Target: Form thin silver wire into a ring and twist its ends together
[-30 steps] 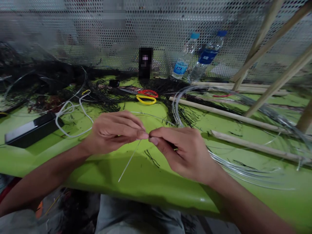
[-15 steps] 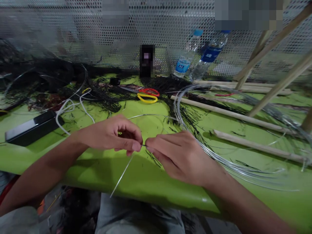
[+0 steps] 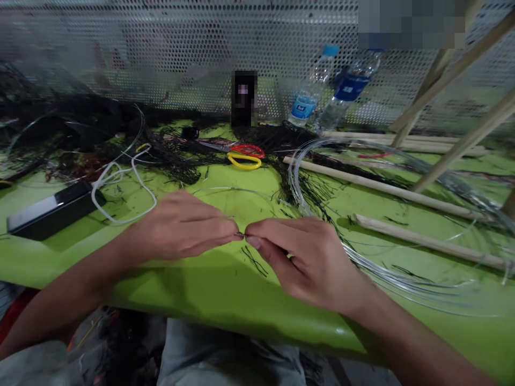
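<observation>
My left hand (image 3: pixel 183 228) and my right hand (image 3: pixel 306 260) meet fingertip to fingertip just above the green table (image 3: pixel 225 289), both pinched on a thin clear line (image 3: pixel 240 234) with a small dark bit between them. A loop of the same thin line (image 3: pixel 241 192) arcs on the table just behind my fingers. A large coil of clear line (image 3: pixel 362 252) lies to the right of my right hand.
Red and yellow scissors (image 3: pixel 241 155) lie behind, amid black netting (image 3: pixel 169 155). A black device (image 3: pixel 48 209) with a white cable (image 3: pixel 124 182) sits left. Wooden sticks (image 3: pixel 386 187) lie right; two water bottles (image 3: pixel 322 91) stand by the perforated panel.
The loose end of the line that hung down below my left hand is no longer seen. My left hand's fingers have flattened and both hands sit slightly lower.
</observation>
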`<action>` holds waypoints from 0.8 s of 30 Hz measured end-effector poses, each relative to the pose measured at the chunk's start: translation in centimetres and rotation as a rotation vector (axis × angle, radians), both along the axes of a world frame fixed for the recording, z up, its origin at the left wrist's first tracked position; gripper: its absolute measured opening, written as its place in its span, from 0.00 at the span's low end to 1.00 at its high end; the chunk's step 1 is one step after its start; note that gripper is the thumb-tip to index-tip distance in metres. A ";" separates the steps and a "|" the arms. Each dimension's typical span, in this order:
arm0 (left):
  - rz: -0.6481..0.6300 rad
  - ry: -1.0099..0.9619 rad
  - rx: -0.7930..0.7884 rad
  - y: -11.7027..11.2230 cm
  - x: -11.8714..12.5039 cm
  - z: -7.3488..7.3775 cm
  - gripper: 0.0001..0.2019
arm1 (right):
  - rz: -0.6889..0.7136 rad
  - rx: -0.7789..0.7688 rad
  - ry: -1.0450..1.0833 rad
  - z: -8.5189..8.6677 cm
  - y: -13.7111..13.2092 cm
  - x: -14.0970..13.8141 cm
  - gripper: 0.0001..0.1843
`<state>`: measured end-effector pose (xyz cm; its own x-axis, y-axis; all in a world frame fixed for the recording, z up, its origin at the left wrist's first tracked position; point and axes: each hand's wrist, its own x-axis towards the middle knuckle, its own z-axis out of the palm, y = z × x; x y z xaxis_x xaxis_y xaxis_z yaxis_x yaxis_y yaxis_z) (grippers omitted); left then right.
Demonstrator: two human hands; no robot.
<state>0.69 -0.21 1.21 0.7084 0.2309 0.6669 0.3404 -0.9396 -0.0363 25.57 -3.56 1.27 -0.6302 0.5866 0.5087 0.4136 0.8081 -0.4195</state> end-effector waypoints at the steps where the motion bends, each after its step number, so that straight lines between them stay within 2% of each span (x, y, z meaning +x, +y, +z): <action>1: -0.008 -0.002 0.087 -0.1 -0.1 -0.2 0.03 | -0.010 0.001 0.009 0.0 0.0 -0.1 0.08; 4: 0.016 0.042 0.227 -0.5 0.2 -0.5 0.03 | -0.019 0.023 0.022 0.0 0.1 -0.1 0.08; 6: 0.117 0.051 0.163 -0.6 0.7 -0.4 0.02 | -0.021 0.046 0.019 -0.2 0.3 -0.1 0.08; 8: 0.224 0.060 -0.072 -0.6 1.1 0.0 0.07 | -0.035 0.063 -0.003 -0.4 0.6 0.0 0.08; 10: 0.261 0.100 -0.430 -0.5 1.3 0.7 0.08 | -0.048 0.073 -0.045 -0.8 0.8 0.0 0.08; 12: 0.216 0.129 -0.757 -0.2 1.1 1.2 0.07 | -0.057 0.079 -0.084 -1.2 0.9 0.0 0.09; 14: 0.157 0.092 -0.953 0.1 0.9 1.6 0.09 | -0.061 0.086 -0.098 -1.3 1.0 -0.1 0.09; 19: 0.078 -0.155 -1.099 0.5 1.2 1.3 0.07 | -0.066 0.077 -0.050 -1.0 1.0 0.0 0.08; 24: -0.013 -0.330 -1.097 0.4 1.7 0.7 0.04 | -0.102 0.074 0.007 -0.3 0.6 0.3 0.07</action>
<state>2.41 0.20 1.88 0.5430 0.7969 0.2646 0.1709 -0.4134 0.8944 25.83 -2.93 0.98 -0.5656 0.6084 0.5568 0.4926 0.7907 -0.3635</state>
